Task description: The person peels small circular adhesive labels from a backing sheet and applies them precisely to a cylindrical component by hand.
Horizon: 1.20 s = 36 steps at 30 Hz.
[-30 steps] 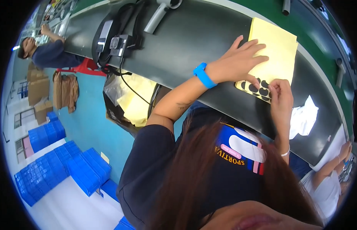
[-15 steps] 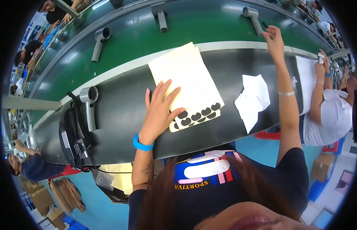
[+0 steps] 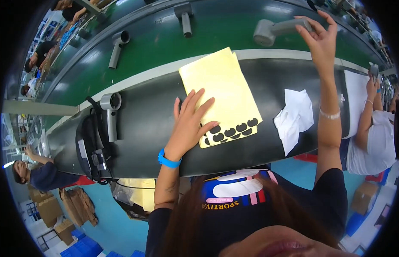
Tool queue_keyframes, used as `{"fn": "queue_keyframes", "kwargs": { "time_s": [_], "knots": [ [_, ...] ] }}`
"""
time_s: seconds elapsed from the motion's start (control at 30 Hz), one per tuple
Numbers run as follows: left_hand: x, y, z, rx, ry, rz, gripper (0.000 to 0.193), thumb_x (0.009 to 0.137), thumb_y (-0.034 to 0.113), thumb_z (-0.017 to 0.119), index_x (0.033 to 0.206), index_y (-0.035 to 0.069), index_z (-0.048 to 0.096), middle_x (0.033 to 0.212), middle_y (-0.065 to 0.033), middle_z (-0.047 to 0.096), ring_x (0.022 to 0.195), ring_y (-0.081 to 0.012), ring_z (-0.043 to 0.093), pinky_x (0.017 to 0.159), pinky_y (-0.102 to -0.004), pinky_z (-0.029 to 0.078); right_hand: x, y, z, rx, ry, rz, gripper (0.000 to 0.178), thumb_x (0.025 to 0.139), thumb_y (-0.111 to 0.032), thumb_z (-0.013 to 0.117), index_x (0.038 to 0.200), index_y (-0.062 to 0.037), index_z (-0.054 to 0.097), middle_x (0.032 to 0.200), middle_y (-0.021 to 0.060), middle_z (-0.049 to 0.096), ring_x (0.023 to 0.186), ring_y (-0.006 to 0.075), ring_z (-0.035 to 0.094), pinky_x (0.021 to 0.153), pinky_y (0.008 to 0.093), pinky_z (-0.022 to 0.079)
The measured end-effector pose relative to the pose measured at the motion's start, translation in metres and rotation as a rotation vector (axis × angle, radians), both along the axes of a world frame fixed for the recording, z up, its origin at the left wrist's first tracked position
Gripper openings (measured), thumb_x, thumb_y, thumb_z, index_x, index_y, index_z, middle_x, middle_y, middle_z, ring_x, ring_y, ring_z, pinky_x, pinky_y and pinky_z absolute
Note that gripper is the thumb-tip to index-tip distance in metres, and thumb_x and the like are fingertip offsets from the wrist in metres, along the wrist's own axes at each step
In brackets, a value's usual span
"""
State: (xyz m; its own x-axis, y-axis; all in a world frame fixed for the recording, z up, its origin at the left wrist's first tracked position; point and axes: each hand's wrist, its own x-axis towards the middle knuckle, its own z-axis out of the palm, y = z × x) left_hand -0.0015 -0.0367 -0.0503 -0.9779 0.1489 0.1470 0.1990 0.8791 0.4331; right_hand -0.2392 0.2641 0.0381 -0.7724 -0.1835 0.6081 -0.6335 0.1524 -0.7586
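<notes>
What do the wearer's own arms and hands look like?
Short, dark fabric sleeves. The ungloved left hand has a bright blue wristband and a small, dark forearm marking; the ungloved right hand, a thin, pale wrist bracelet.

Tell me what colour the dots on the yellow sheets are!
The dots are black; the head view shows them best.
</notes>
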Motion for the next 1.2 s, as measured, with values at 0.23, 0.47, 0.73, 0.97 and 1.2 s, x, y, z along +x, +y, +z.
{"fn": "queue_keyframes", "kwargs": {
  "time_s": [0.23,0.47,0.73,0.97,1.2],
  "knots": [
    [-0.003,0.006,0.016,0.218,0.309,0.053,0.065,0.073,0.02,0.079,0.13,0.006,0.051,0.139,-0.0163,0.041,0.125,-0.0376,0.04,0.1,-0.0462,0.034,0.134,-0.079,0.002,0.325,0.222,0.159,0.079,0.073,0.001,0.077,0.133,-0.0012,0.025,0.11,0.0109,0.065,0.103,0.0202,0.062,0.088,0.0278,0.048],
    [-0.014,0.043,0.048,0.563,0.548,0.03,0.057,0.067,0.002,0.081,0.119,0.004,0.057,0.122,-0.0127,0.057,0.073,-0.0152,0.061,0.064,-0.0268,0.051,0.165,-0.103,-0.013,0.319,0.212,0.174,0.08,0.072,-0.004,0.08,0.13,-0.0015,0.026,0.121,0.0145,0.059,0.098,0.0225,0.064,0.081,0.0288,0.051],
    [-0.007,0.034,0.032,0.682,0.707,0.101,0.049,0.071,-0.002,0.074,0.115,0.0,0.053,0.115,-0.0102,0.062,0.081,-0.0164,0.064,0.067,-0.0253,0.052,0.178,-0.086,-0.015,-0.005,0.076,0.237,0.053,0.078,0.002,0.072,0.124,-0.0018,0.044,0.131,0.0182,0.051,0.111,0.0238,0.057,0.088,0.0304,0.048],
    [0.024,0.014,0.023,1.096,0.524,0.2,0.051,0.082,-0.004,0.061,0.127,0.002,0.039,0.123,-0.0197,0.055,0.111,-0.0223,0.056,0.087,-0.0317,0.05,0.178,-0.047,-0.019,-0.13,-0.054,0.097,0.018,0.083,0.013,0.061,0.097,0.0019,0.056,0.102,0.0132,0.058,0.095,0.0174,0.058,0.084,0.0286,0.047],
    [0.007,0.016,0.046,0.665,0.607,0.064,0.049,0.075,-0.008,0.062,0.123,0.001,0.054,0.118,-0.0132,0.061,0.104,-0.0237,0.058,0.08,-0.0284,0.048,0.191,-0.052,-0.006,-0.216,-0.136,0.077,0.019,0.081,0.013,0.062,0.095,0.002,0.056,0.095,0.0118,0.06,0.092,0.0192,0.058,0.082,0.029,0.047]
  ]
}}
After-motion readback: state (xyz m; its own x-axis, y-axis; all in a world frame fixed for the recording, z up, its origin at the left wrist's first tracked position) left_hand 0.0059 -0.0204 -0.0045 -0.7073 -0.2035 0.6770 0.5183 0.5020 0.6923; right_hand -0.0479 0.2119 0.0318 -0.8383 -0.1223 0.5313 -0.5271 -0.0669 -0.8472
